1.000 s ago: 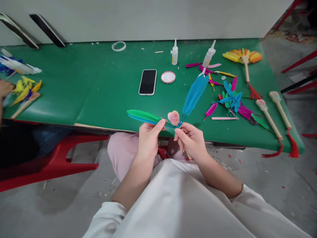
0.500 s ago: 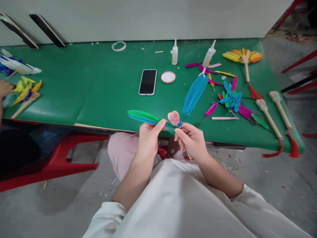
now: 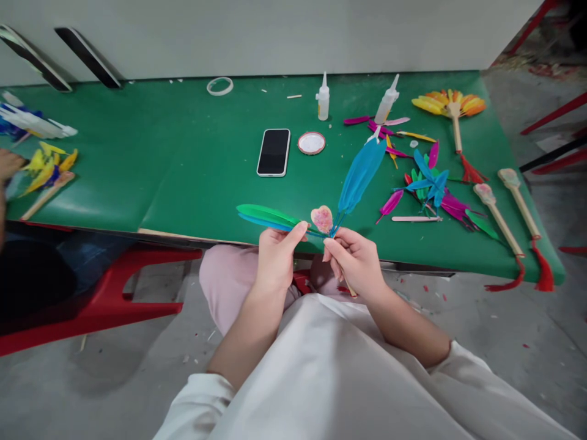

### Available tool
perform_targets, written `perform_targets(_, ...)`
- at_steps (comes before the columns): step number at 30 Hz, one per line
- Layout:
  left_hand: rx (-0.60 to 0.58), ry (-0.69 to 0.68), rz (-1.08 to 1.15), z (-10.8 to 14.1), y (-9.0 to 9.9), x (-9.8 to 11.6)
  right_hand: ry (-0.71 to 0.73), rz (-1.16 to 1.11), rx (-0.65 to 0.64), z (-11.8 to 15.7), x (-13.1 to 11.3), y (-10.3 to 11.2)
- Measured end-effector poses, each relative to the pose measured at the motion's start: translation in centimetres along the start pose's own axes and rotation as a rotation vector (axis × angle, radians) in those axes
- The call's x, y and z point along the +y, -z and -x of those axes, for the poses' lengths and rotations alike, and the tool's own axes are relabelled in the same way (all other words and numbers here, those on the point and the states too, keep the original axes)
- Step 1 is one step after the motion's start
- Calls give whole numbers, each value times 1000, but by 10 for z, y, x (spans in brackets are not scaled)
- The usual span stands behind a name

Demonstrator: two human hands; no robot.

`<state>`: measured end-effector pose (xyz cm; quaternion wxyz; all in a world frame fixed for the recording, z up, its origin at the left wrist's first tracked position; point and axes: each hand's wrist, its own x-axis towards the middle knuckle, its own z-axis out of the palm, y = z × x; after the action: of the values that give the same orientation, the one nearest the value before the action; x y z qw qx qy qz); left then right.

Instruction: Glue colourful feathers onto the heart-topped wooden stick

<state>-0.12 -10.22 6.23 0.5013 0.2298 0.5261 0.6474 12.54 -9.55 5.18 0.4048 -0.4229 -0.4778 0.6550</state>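
My left hand [image 3: 279,253] pinches the quills of a green feather [image 3: 268,213] and a blue one beneath it, both pointing left. In my right hand [image 3: 355,256] is a wooden fan handle [image 3: 321,219] with a heart-shaped, pink-smeared head; its lower end shows below my fingers. Blue feathers [image 3: 362,174] stand up to the right of that head, their quills gathered at my right fingertips. The quills from the left hand reach across to the same spot. Exactly how they meet the handle is hidden by my fingers.
On the green table [image 3: 206,165] lie a phone [image 3: 274,153], a round lid [image 3: 312,143], two glue bottles [image 3: 323,101], loose feathers [image 3: 428,180], two tasselled handles [image 3: 499,220] and a yellow-orange feather fan [image 3: 454,107]. Another person's hand [image 3: 10,164] is at far left, near a red stool [image 3: 114,293].
Almost nothing differs. Both hands keep the same hold, and the green and blue feathers have shifted only very slightly.
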Motion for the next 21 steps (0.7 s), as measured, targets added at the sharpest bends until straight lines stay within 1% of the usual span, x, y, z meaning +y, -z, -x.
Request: perform_targets(21, -7, 2, -33, -3, 3, -4, -31, 36, 17, 1, -2, 0)
